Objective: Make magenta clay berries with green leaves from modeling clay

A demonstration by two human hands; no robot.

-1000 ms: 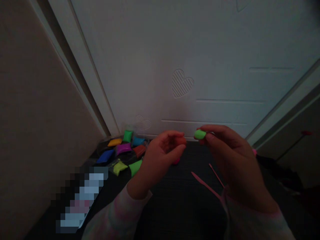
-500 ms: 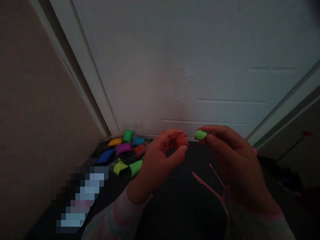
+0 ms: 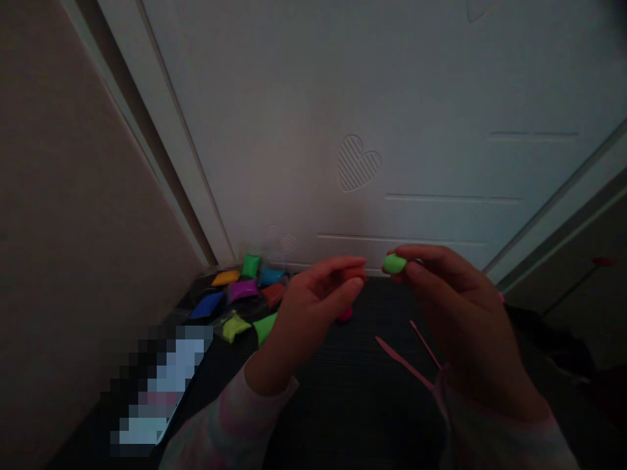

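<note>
My left hand (image 3: 321, 297) is closed around a lump of orange modelling clay (image 3: 356, 274), mostly hidden by the fingers and thumb. Across a small gap, my right hand (image 3: 453, 307) pinches a small light green piece of clay (image 3: 394, 264) between thumb and fingers. Both hands are held above the dark table (image 3: 337, 405). Under my left hand a bit of a bright pink thing (image 3: 345, 314) shows. Below my right hand lie a pink modelling knife (image 3: 399, 359) and a thinner pink tool (image 3: 424, 342), their near ends covered by the wrist and sleeve.
Clay packets in several colours lie at the back left, among them a purple one (image 3: 243, 289) and a blue one (image 3: 208, 305). A phone-like slab (image 3: 166, 391), blurred out, rests at the left. Behind the table rises a white panel (image 3: 294, 130) with embossed hearts.
My left hand has turned slightly and its fingers have closed further over the orange clay. The pink thing beneath it has come into view. My right hand has barely moved.
</note>
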